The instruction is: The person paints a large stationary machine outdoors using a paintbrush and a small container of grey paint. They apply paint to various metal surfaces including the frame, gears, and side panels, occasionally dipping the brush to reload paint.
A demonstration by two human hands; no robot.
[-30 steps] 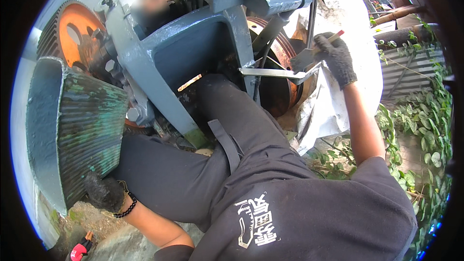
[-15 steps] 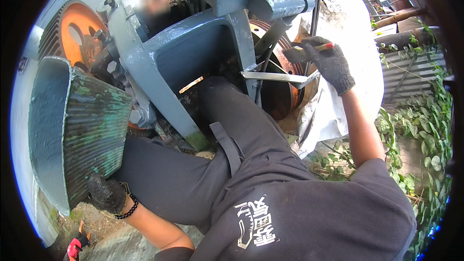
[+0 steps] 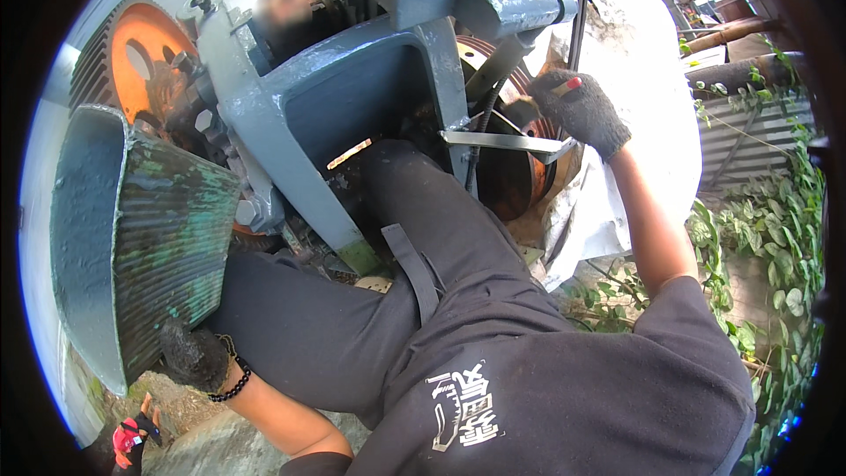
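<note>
My right hand (image 3: 582, 112), in a dark knit glove, is closed around a paintbrush (image 3: 522, 111) with a red-tipped handle. Its dark bristles point left, in front of a rusty orange-brown wheel (image 3: 533, 178) and above a pale metal bracket (image 3: 507, 141). From here I cannot tell whether the bristles touch anything. At the lower left, my gloved left hand (image 3: 194, 357) is curled at the lower edge of a ribbed metal chute (image 3: 176, 238). Worn green patches cover the chute's ribbed side, and its inner face is grey. Part of the left fingers is hidden.
A grey-painted machine frame (image 3: 256, 115) surrounds my leg. An orange gear (image 3: 145, 62) stands at the far left. White sheeting (image 3: 652, 123) hangs behind my right hand, with leafy vines (image 3: 775, 247) farther right. Another person (image 3: 130, 441) is small at the lower left.
My right hand has moved left with the paintbrush, bringing the bristles nearer the wheel. My left hand stays at the chute. The distant person at the lower left has shifted slightly.
</note>
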